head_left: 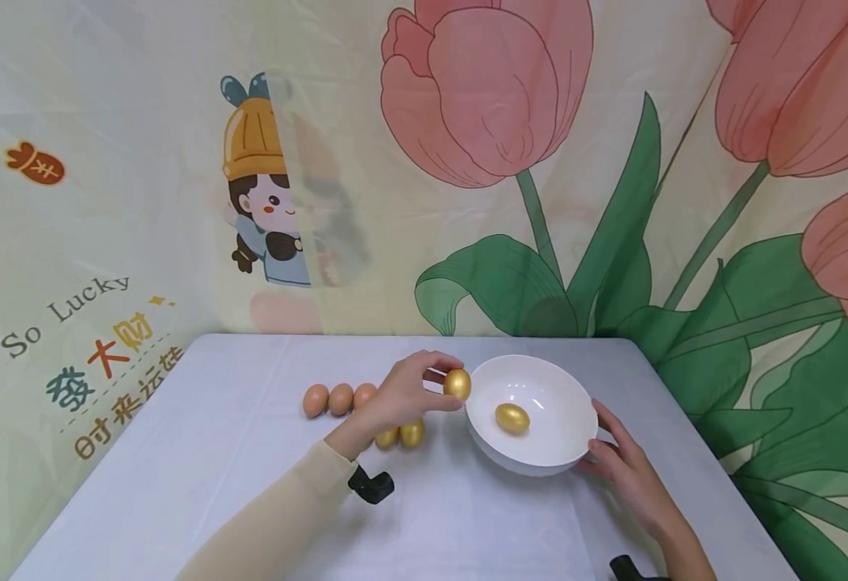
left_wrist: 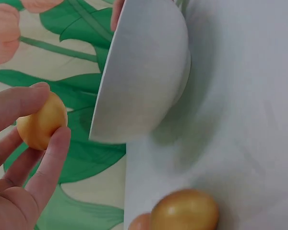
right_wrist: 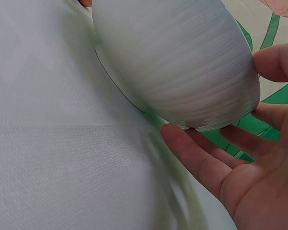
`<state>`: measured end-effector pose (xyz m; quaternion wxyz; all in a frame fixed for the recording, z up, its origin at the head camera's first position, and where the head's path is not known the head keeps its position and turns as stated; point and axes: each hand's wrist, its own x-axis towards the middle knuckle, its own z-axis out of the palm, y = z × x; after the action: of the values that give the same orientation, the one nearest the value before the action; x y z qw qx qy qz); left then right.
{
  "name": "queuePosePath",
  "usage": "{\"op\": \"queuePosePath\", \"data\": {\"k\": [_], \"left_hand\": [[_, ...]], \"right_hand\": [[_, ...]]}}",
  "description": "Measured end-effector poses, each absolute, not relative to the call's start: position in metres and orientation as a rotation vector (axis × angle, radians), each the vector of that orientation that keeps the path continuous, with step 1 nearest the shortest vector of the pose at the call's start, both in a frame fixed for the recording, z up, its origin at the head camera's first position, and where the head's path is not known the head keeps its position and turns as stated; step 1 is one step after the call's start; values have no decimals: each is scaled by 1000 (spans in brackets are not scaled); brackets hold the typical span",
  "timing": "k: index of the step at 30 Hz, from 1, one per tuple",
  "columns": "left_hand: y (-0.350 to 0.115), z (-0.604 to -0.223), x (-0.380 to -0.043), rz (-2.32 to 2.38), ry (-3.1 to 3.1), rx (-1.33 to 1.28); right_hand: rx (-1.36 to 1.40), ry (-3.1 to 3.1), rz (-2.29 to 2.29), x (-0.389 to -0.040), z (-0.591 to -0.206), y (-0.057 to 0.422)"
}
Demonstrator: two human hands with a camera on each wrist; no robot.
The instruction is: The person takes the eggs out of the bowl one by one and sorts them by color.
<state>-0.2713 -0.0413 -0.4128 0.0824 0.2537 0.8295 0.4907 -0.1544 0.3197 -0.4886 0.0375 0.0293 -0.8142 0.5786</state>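
Note:
My left hand (head_left: 409, 389) pinches a golden egg (head_left: 457, 384) between thumb and fingertips, just outside the left rim of a white bowl (head_left: 482, 452). In the left wrist view that egg (left_wrist: 42, 122) sits higher than the bowl's rim. Another golden egg (head_left: 512, 419) lies inside the bowl. My right hand (head_left: 627, 468) holds the bowl's right side; in the right wrist view its fingers (right_wrist: 249, 141) spread around the outer wall. Below the left wrist, two golden eggs (head_left: 412, 434) rest on the table, partly covered by that arm.
Several brown eggs (head_left: 340, 399) stand in a row left of the bowl, the row's right end hidden by the left hand. A white cloth covers the table (head_left: 249, 452). Behind it hangs a printed tulip backdrop (head_left: 496, 89).

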Motion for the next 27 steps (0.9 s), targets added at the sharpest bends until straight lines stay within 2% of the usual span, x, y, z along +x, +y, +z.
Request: {"op": "queuePosePath", "data": {"k": [16, 27], "left_hand": [[-127, -415, -259, 1496, 2550, 516], [-177, -431, -252, 1481, 2618, 492]], "right_hand": [[77, -2505, 1767, -156, -489, 320], [85, -2494, 1775, -156, -489, 319]]}}
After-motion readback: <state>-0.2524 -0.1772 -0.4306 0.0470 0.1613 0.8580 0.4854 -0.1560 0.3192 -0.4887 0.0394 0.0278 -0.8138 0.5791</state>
